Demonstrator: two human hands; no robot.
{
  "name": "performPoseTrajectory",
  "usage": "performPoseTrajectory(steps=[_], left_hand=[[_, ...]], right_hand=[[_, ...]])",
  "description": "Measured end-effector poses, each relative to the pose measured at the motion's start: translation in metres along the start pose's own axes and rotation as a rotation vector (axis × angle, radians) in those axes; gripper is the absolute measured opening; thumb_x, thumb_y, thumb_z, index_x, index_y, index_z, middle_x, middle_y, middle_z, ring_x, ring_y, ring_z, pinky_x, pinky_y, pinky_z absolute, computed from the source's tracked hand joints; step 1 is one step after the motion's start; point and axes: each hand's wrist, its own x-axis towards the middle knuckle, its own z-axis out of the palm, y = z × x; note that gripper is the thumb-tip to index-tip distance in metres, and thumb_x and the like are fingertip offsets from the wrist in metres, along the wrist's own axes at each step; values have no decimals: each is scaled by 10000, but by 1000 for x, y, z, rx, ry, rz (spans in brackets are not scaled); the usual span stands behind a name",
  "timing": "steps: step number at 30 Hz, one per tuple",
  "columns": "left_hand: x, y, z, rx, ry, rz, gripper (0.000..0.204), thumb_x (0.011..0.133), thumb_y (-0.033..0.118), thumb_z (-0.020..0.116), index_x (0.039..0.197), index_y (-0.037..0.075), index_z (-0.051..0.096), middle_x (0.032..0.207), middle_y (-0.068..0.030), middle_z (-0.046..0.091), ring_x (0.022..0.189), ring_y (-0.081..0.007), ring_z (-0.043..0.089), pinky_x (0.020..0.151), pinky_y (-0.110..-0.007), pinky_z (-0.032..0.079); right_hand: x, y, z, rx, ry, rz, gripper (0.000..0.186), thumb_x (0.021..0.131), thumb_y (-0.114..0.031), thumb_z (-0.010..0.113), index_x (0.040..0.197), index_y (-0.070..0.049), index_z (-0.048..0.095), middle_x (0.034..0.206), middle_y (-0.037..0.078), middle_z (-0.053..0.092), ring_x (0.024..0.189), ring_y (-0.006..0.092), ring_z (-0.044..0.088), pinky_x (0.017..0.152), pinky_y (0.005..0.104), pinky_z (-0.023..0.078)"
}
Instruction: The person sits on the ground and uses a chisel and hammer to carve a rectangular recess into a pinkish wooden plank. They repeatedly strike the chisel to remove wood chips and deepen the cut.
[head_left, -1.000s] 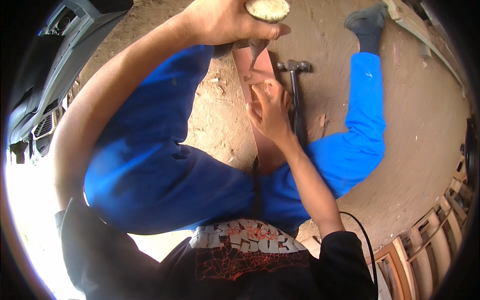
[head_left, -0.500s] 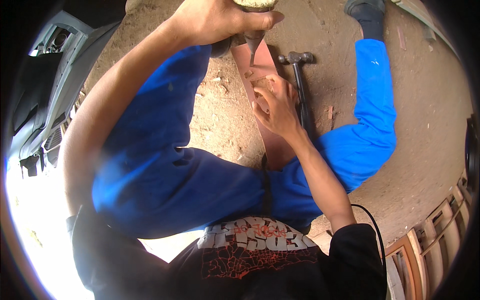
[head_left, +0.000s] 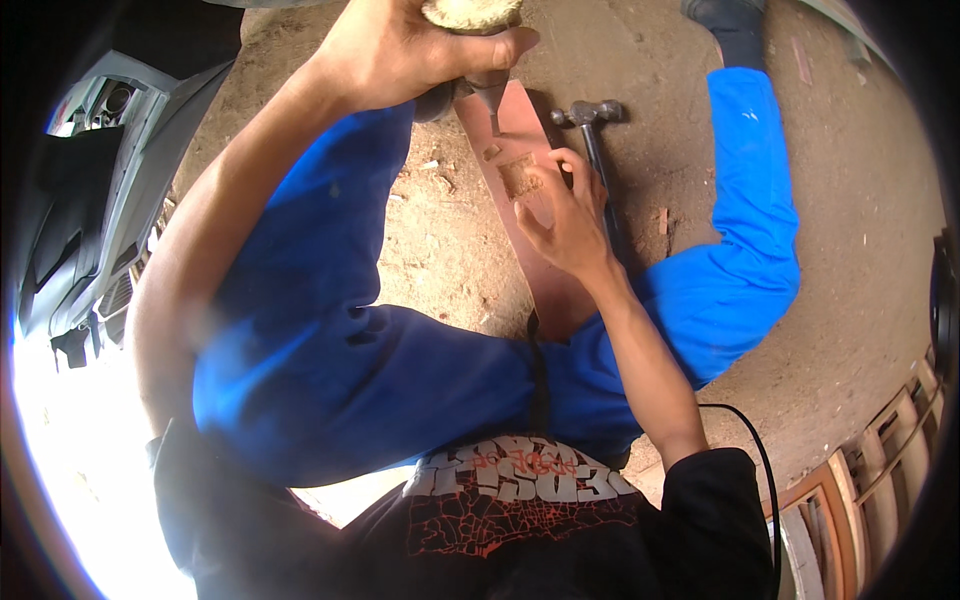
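Observation:
My left hand (head_left: 455,45) grips a chisel (head_left: 492,100) with a pale, frayed round top, its narrow tip down on a reddish plank (head_left: 545,285) that lies lengthwise between my legs. The plank has a small notch and a larger, rough shallow cutout (head_left: 519,176) in it. My right hand (head_left: 572,215) rests on the plank beside that cutout, fingers curled but apart, with nothing visibly held. Just to its right a dark metal ball-peen hammer (head_left: 590,130) lies along the plank, its handle partly behind my fingers.
My legs in blue trousers (head_left: 750,180) frame the plank on the dirt floor (head_left: 850,200), with wood chips about. Dark vehicle-like panels (head_left: 80,220) stand at the left. Wooden frames (head_left: 885,450) and a black cable (head_left: 755,430) lie at the lower right.
My left hand and the chisel have moved slightly left. My right fingers have shifted toward the plank's right edge, showing more of the larger cutout. The whole view has shifted a little.

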Motion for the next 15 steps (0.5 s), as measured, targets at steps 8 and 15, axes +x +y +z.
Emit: performPoseTrajectory(steps=[8,15], left_hand=[[-9,-2,9,-73,-36,-16,298,742,212,843,830,33,621,724,-20,594,674,-80,553,609,-256,472],[-9,-6,7,30,-31,76,324,743,240,830,840,16,616,728,-62,578,670,-126,549,608,-295,470]], right_hand=[[-10,39,-22,-183,198,220,402,849,-229,719,1158,-4,592,1296,203,445,1154,395,465,988,522,392],[-15,50,-16,-191,128,336,448,821,-232,729,1148,35,578,1277,240,444,1149,431,458,986,541,399]])
